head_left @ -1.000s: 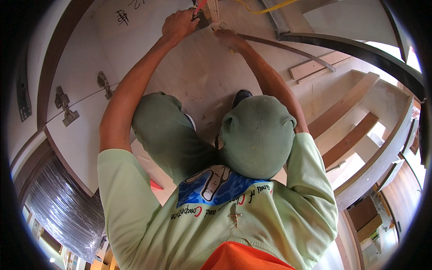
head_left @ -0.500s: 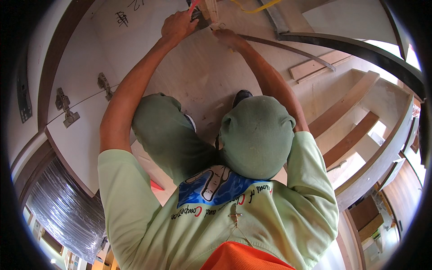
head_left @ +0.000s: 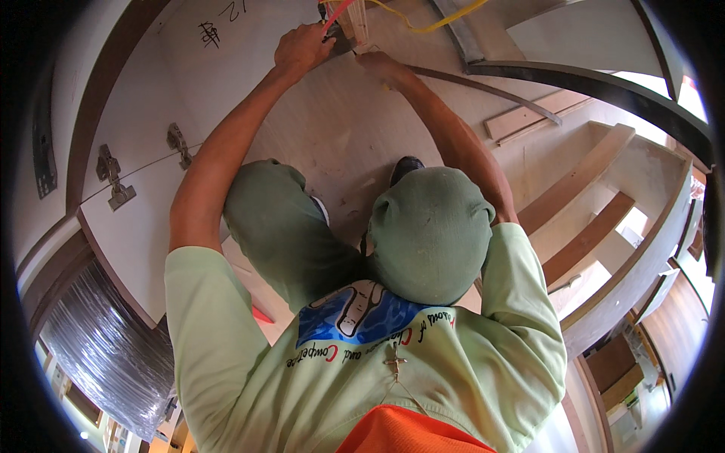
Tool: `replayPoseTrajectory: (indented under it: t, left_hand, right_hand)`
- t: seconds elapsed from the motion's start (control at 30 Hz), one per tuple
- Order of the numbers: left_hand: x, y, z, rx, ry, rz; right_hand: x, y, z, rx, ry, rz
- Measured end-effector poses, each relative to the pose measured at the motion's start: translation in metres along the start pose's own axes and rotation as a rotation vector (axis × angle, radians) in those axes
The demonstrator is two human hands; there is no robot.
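Both my arms reach forward to the far edge of the view. My left hand (head_left: 303, 49) is closed around a dark tool (head_left: 332, 29); its kind is hard to make out, and a red hose or cord (head_left: 337, 15) runs beside it. Next to the tool a pale wooden piece (head_left: 356, 26) stands on the wood panel (head_left: 325, 113). My right hand (head_left: 381, 66) is closed near the foot of that piece, with a thin dark tip at its fingers. A long dark strip (head_left: 491, 81) extends rightward from behind this hand; whether I grip it is hidden.
Hinges (head_left: 113, 177) are fixed to white panels at left. A yellow cable (head_left: 445, 16) hangs at the top. On the right lie a curved dark edge (head_left: 589, 75), flat boards (head_left: 536, 113) and a slatted wooden frame (head_left: 578, 177). Plastic-wrapped material (head_left: 106, 340) stands at lower left.
The view has tilted slightly, so the far things sit a little lower and more of the yellow cable and red hose shows. Both hands keep nearly the same place and grip.
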State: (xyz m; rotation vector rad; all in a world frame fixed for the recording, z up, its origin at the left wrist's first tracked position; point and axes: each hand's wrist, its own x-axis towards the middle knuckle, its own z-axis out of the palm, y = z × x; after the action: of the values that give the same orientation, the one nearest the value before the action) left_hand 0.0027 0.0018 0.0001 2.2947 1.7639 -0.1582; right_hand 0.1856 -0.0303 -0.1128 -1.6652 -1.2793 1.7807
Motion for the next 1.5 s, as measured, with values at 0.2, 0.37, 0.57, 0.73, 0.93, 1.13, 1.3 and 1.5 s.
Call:
replayPoseTrajectory:
  t: [0.2,0.37,0.57,0.73,0.93,1.13,1.3,1.5]
  left_hand:
    - [0.003,0.0,-0.001,-0.008,-0.041,-0.009]
    - [0.001,0.001,-0.002,0.018,0.006,0.015]
    - [0.0,0.002,-0.004,0.037,-0.011,0.017]
    - [-0.003,0.002,-0.005,0.003,0.047,0.05]
    - [-0.002,0.0,-0.005,-0.018,0.056,0.068]
    - [-0.004,0.0,-0.005,-0.021,0.057,0.086]
    - [-0.004,-0.001,-0.004,-0.014,0.112,0.128]
    - [-0.005,-0.006,0.004,0.031,0.221,0.192]
  right_hand:
    - [0.005,0.005,-0.001,0.025,-0.078,-0.024]
    - [0.0,0.001,0.003,0.039,-0.027,-0.057]
    - [-0.012,-0.013,0.001,0.037,-0.03,-0.032]
    - [-0.025,-0.027,-0.002,0.015,-0.018,-0.036]
    - [-0.03,-0.046,-0.008,-0.121,-0.116,0.129]
    - [-0.044,-0.053,-0.009,-0.081,-0.051,0.128]
    - [-0.048,-0.051,-0.003,0.034,0.03,0.005]
    - [-0.054,-0.056,-0.008,0.076,0.009,0.026]
